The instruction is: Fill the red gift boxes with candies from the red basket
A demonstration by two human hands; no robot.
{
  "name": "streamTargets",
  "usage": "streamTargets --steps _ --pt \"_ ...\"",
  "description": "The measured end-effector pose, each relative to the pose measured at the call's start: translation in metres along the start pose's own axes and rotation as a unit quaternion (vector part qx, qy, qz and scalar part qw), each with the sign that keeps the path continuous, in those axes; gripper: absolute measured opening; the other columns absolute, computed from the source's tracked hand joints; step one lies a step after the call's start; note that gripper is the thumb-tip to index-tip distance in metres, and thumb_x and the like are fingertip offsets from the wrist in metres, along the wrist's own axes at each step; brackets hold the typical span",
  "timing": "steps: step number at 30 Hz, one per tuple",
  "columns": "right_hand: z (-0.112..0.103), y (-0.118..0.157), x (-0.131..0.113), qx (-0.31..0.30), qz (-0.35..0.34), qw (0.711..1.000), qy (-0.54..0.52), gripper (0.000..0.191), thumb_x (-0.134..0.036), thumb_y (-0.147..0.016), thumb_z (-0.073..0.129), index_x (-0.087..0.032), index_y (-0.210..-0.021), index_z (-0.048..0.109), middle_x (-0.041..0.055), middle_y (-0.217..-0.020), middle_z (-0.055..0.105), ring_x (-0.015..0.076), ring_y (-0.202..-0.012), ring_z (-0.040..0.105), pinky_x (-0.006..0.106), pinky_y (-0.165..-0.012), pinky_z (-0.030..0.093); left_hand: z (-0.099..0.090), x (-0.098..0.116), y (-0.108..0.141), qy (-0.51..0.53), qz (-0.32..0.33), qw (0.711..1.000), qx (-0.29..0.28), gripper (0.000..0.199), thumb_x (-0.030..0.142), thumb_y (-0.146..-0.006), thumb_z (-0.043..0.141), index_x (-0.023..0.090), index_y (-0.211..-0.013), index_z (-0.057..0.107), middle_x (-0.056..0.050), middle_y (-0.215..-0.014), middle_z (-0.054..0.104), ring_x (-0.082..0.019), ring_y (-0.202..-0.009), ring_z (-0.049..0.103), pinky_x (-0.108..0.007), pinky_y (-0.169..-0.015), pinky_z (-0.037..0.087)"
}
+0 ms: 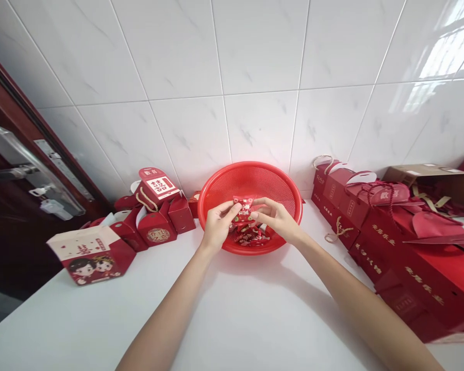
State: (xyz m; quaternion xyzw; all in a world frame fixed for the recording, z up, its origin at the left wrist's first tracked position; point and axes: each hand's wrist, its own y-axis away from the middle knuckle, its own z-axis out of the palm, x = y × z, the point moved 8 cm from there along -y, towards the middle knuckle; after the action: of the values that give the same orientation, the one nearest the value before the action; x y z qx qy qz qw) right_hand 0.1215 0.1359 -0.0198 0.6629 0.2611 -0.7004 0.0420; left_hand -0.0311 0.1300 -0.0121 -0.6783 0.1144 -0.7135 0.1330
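A small red wrapped candy packet (pixel 243 207) with white characters is held up over a red plastic basket (pixel 251 167). My left hand (pixel 217 225) pinches it at its left side between thumb and fingers. Curved round the packet's right edge, my right hand (pixel 275 220) has its thumb and fingertips against it. Below both hands, more red wrapped candies (pixel 249 235) lie in the front part of the basket. The hands partly cover the basket's inside.
Red gift boxes (pixel 156 226) stand to the left, one with a cartoon couple (pixel 93 260). Larger red boxes with rope handles (pixel 375 242) line the right side, near an open cardboard box (pixel 436 180). Behind is a tiled wall (pixel 263 123); a door with a handle (pixel 27 165) is at far left.
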Motion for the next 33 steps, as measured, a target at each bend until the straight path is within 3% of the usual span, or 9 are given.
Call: streamTargets --steps 4,10,16,18,21,23,30,31,33 --pt "0.014 0.009 -0.022 0.000 -0.019 0.998 -0.065 0.035 -0.042 -0.077 0.082 -0.019 -0.099 0.069 0.0033 -0.091 0.074 0.0177 -0.076 0.071 0.033 -0.075 0.058 0.002 0.023 0.009 0.055 0.049 0.997 0.022 0.026 0.041 -0.079 0.080 0.018 -0.089 0.081 -0.005 -0.091 0.078 -0.021 -0.090 0.071 -0.030 -0.084 0.056" --pt "0.013 0.017 -0.045 0.037 -0.062 0.994 -0.079 0.030 -0.044 -0.078 0.082 -0.019 -0.090 0.071 0.0031 -0.085 0.072 0.0164 -0.074 0.068 0.032 -0.071 0.057 0.013 0.043 0.022 0.106 0.046 0.993 -0.002 0.020 0.037 -0.079 0.077 0.021 -0.089 0.081 -0.004 -0.091 0.079 -0.025 -0.090 0.074 -0.040 -0.089 0.060" --pt "-0.007 0.021 -0.064 0.094 -0.103 0.990 0.001 0.029 -0.047 -0.080 0.077 -0.020 -0.087 0.068 0.0040 -0.089 0.072 0.0176 -0.077 0.066 0.033 -0.076 0.057 0.016 0.029 0.011 -0.075 -0.008 0.991 -0.107 0.023 0.034 -0.074 0.072 0.021 -0.091 0.080 -0.005 -0.096 0.079 -0.028 -0.098 0.073 -0.038 -0.090 0.057" --pt "-0.020 0.021 -0.068 0.131 -0.110 0.985 0.040 0.029 -0.047 -0.080 0.076 -0.020 -0.084 0.067 0.0036 -0.084 0.071 0.0183 -0.076 0.065 0.034 -0.076 0.056 0.029 0.015 0.007 -0.195 -0.041 0.958 -0.207 0.022 0.032 -0.072 0.072 0.021 -0.089 0.080 -0.005 -0.091 0.079 -0.026 -0.089 0.072 -0.033 -0.080 0.056" --pt "-0.034 0.021 -0.071 0.165 -0.110 0.976 0.092 0.025 -0.044 -0.079 0.073 -0.019 -0.082 0.066 0.0036 -0.079 0.069 0.0187 -0.074 0.065 0.033 -0.071 0.054 0.059 -0.009 0.012 -0.342 -0.081 0.846 -0.402 0.017 0.033 -0.070 0.072 0.025 -0.084 0.079 0.000 -0.073 0.074 -0.018 -0.060 0.064 -0.025 -0.054 0.045" --pt "-0.039 0.020 -0.071 0.173 -0.109 0.972 0.114 0.023 -0.041 -0.079 0.071 -0.019 -0.082 0.066 0.0041 -0.079 0.070 0.0189 -0.074 0.065 0.032 -0.069 0.052 0.072 -0.021 0.016 -0.395 -0.107 0.783 -0.469 0.014 0.035 -0.069 0.071 0.025 -0.077 0.077 0.002 -0.064 0.067 -0.014 -0.045 0.053 -0.025 -0.045 0.036" --pt "-0.045 0.017 -0.067 0.173 -0.117 0.963 0.168 0.016 -0.034 -0.080 0.067 -0.018 -0.083 0.067 0.0039 -0.079 0.071 0.0195 -0.076 0.065 0.032 -0.071 0.051 0.076 -0.050 0.006 -0.513 -0.136 0.737 -0.418 0.027 0.037 -0.059 0.072 0.027 -0.084 0.074 -0.005 -0.067 0.068 -0.025 -0.050 0.057 -0.034 -0.054 0.043" --pt "-0.046 0.016 -0.066 0.174 -0.116 0.963 0.173 0.016 -0.034 -0.080 0.067 -0.018 -0.083 0.067 0.0037 -0.079 0.071 0.0193 -0.076 0.065 0.032 -0.071 0.051 0.076 -0.053 0.005 -0.514 -0.124 0.740 -0.416 0.024 0.034 -0.056 0.073 0.026 -0.079 0.072 -0.005 -0.066 0.068 -0.025 -0.052 0.058 -0.034 -0.055 0.044" --pt "-0.048 0.013 -0.061 0.174 -0.110 0.962 0.180 0.016 -0.033 -0.080 0.067 -0.018 -0.083 0.066 0.0034 -0.078 0.071 0.0189 -0.075 0.065 0.032 -0.071 0.051 0.078 -0.050 -0.001 -0.480 -0.076 0.782 -0.391 0.018 0.026 -0.049 0.075 0.026 -0.064 0.066 -0.002 -0.058 0.065 -0.023 -0.047 0.057 -0.032 -0.053 0.043"
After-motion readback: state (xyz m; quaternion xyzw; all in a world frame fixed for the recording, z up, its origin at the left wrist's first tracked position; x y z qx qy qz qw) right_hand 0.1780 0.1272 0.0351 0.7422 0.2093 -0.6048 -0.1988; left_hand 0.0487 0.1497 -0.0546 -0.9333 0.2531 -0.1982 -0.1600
